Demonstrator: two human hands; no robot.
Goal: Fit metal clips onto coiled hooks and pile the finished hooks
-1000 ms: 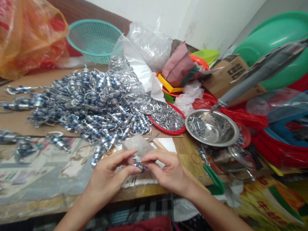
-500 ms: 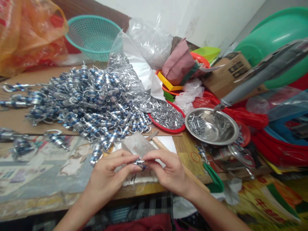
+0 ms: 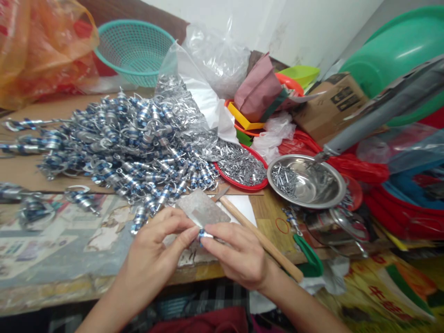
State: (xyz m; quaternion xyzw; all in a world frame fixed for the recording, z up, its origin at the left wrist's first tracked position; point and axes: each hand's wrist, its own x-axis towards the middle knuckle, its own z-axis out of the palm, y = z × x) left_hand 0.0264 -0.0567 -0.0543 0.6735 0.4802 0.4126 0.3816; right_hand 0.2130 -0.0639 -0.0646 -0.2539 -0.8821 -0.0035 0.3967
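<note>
Between my fingertips is a small silver-and-blue metal fitting [image 3: 204,234], mostly covered by them. My right hand [image 3: 237,252] pinches its right end between thumb and forefinger. From the other side my left hand [image 3: 157,247] closes thumb and forefinger on its left end. Just beyond the fingers lies a grey metal block [image 3: 204,207]. A hammer with a wooden handle [image 3: 263,238] rests beside it, partly behind my right wrist. To the left is a big heap of silver-and-blue metal fittings [image 3: 128,143] with rings.
A red tray [image 3: 244,187] of small metal pieces and a steel bowl [image 3: 321,178] with pins stand right of the heap. A grey tube [image 3: 374,111] slants over the bowl. Behind are a turquoise basket [image 3: 135,48], a cardboard box [image 3: 329,108] and plastic bags.
Both hands have shifted their grip on the fitting, and it has turned between the fingertips. My right hand has dropped slightly, showing more of the hammer handle.
</note>
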